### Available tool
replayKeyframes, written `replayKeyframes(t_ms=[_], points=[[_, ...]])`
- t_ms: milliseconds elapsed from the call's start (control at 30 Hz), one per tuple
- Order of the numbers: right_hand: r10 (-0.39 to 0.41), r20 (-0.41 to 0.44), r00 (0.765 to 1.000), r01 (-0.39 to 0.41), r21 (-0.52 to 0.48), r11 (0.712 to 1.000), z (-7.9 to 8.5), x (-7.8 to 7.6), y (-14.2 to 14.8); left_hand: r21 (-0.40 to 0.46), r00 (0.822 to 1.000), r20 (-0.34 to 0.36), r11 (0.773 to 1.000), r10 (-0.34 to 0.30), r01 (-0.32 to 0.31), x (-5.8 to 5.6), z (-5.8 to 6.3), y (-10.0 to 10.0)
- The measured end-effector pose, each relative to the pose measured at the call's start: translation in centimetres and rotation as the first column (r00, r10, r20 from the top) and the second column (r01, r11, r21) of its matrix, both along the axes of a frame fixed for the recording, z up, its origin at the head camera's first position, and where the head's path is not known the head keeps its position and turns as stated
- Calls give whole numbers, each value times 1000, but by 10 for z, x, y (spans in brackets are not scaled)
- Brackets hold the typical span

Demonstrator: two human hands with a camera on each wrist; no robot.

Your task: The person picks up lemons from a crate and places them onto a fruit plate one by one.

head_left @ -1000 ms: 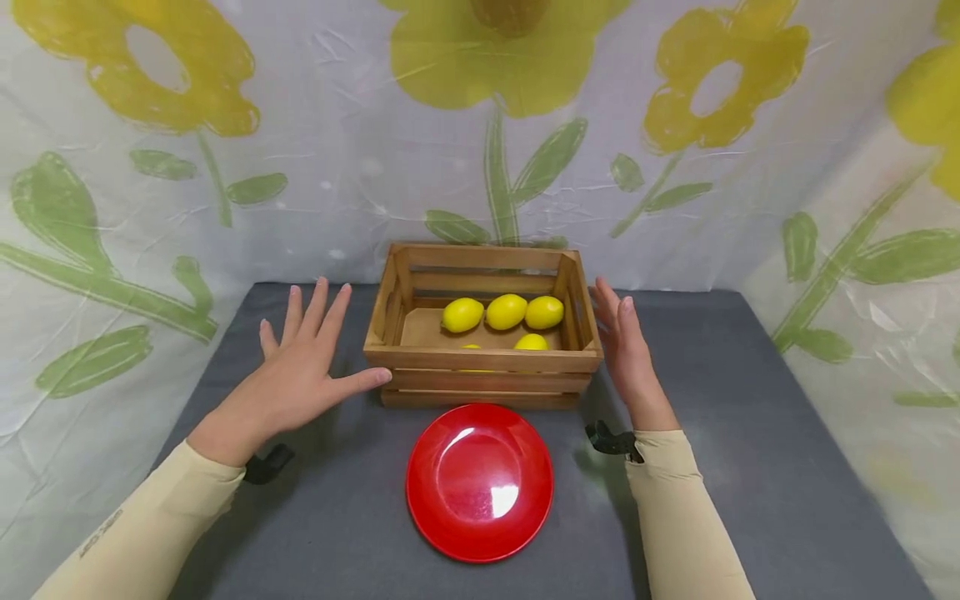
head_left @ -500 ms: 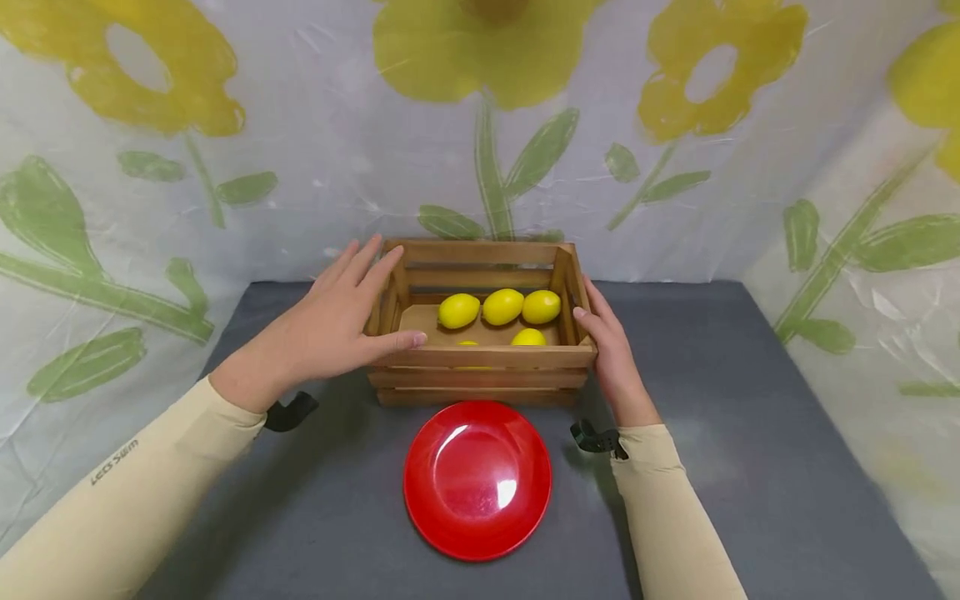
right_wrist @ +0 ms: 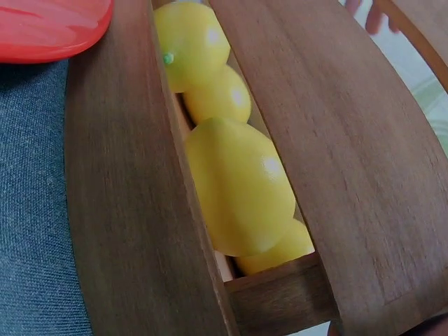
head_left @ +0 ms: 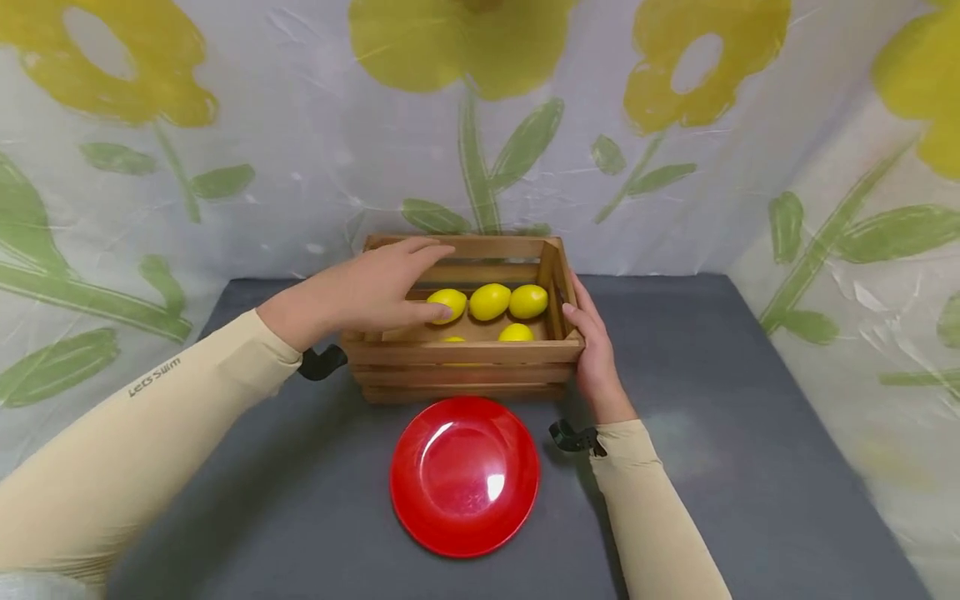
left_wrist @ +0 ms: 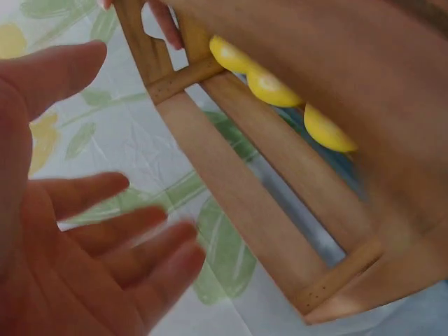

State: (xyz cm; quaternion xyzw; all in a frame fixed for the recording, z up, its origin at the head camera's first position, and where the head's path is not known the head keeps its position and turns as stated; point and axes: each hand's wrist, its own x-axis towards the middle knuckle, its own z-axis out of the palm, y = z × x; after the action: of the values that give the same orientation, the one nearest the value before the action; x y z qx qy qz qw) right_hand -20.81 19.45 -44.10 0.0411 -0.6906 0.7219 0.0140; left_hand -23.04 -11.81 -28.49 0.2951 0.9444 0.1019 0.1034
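A slatted wooden crate point(head_left: 465, 372) stands at the back of the table with several yellow lemons point(head_left: 490, 302) inside. My left hand point(head_left: 360, 287) is over the crate's left part, its fingers stretched toward the leftmost lemon point(head_left: 447, 305). In the left wrist view that hand point(left_wrist: 91, 238) has spread fingers and an empty palm. My right hand point(head_left: 597, 358) holds the crate's right end, thumb near the top edge and fingers along the outside. Through a gap between slats, the right wrist view shows lemons point(right_wrist: 241, 185) lying close together.
A shiny red plate point(head_left: 465, 477) lies on the dark grey tabletop point(head_left: 712, 467), just in front of the crate. Behind the table hangs a pale cloth point(head_left: 300, 200) printed with large yellow flowers.
My left hand has moved right, from beside the crate to above its left part. My right hand has come in from beside the crate onto its right end.
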Motion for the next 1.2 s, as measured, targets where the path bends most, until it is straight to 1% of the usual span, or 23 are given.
replayKeyframes(t_ms=[133,233,333,467,600,700,833,933,1000,1067,1200], points=[[-12,-25,1000,13,4,1000,-2,-2,0,-58,998,0,996,-64,64,-16,5,10],[-10,-45,999,10,4,1000,-5,-4,-1,-96,996,-2,992,-88,88,-23,6,19],[-4,-65,998,5,6,1000,-7,-6,-1,-109,991,12,985,-132,133,-28,2,30],[-11,-88,996,12,6,1000,-8,-8,-1,-114,982,58,976,-180,186,-31,-7,44],[-19,-87,996,21,14,1000,-9,-8,1,-159,974,128,965,-189,208,-33,-15,54],[-21,-81,997,24,25,999,-10,-8,3,-209,963,180,949,-201,237,-35,-20,59],[-26,-93,995,28,24,999,-9,-8,3,-238,952,215,934,-217,266,-38,-20,64],[-23,-93,995,24,18,1000,-9,-8,3,-246,947,231,928,-223,278,-42,-21,67],[-19,-87,996,21,20,1000,-9,-8,3,-255,943,257,926,-213,279,-46,-23,68],[-14,-80,997,16,23,1000,-9,-7,3,-265,938,284,924,-199,276,-50,-27,69],[-12,-90,996,14,21,1000,-10,-7,3,-261,928,329,928,-174,266,-56,-35,69]])
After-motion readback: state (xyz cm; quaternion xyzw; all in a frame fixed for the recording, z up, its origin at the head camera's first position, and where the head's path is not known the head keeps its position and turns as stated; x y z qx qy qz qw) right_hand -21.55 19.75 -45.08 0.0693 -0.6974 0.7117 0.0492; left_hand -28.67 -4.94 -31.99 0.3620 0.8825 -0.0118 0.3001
